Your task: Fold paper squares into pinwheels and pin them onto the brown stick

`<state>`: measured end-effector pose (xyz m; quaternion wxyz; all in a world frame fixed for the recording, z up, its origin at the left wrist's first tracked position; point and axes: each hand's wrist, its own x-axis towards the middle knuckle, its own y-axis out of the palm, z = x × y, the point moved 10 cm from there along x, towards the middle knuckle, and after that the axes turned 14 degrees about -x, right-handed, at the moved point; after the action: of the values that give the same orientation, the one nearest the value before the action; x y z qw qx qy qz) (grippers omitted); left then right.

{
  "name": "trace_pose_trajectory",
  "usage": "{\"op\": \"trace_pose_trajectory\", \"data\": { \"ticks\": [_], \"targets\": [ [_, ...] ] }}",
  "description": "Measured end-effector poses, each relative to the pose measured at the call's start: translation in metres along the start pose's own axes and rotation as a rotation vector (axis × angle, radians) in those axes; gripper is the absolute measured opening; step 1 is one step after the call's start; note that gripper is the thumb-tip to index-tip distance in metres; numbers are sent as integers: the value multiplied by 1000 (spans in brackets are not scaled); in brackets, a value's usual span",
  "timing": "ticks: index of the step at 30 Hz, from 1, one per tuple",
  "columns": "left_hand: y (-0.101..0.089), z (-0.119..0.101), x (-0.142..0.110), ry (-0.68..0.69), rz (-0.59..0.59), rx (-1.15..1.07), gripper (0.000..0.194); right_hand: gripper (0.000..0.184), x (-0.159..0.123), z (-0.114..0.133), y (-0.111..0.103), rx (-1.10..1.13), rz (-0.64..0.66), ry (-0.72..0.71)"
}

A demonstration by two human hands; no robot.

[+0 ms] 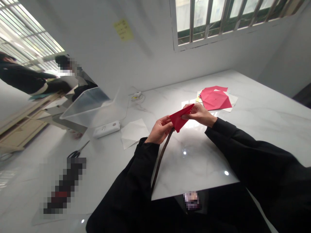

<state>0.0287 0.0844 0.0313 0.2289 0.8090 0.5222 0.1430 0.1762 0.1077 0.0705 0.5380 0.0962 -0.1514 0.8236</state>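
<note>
My left hand [159,130] and my right hand [199,114] both pinch a folded red paper [178,118], which has a pointed, triangular shape. A dark brown strip [162,155] runs down from under the paper toward my left sleeve, and I cannot tell what it is attached to. Beyond my right hand, a pink-red folded sheet [215,99] lies on white paper. A white paper sheet [133,132] lies to the left of my left hand.
A clear plastic bin [93,108] lies tilted at the left of the white marble table [194,161]. Nearby are a white box-shaped device [106,129] and black-handled scissors [76,152]. Two people [46,77] stand beyond the table's left edge. A barred window [218,19] is behind.
</note>
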Motion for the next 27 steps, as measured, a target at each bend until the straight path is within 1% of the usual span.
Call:
{"op": "trace_pose_trajectory", "data": {
  "ticks": [4, 10, 15, 21, 27],
  "targets": [
    [2, -4, -2, -2, -13, -15, 48, 35, -1, -1, 1, -25, 6, 1],
    [4, -9, -5, -4, -32, -12, 42, 28, -1, 11, -2, -97, -35, -134],
    [7, -8, -5, -10, -10, -29, 41, 26, -1, 16, -3, -110, -53, -178],
    [10, -8, -5, -20, -2, -46, 43, 27, 0, 14, -4, -102, -57, -147],
    [7, -6, -4, -10, 15, -58, 52, 32, 1, 10, -3, -66, -59, -81]
  ]
}}
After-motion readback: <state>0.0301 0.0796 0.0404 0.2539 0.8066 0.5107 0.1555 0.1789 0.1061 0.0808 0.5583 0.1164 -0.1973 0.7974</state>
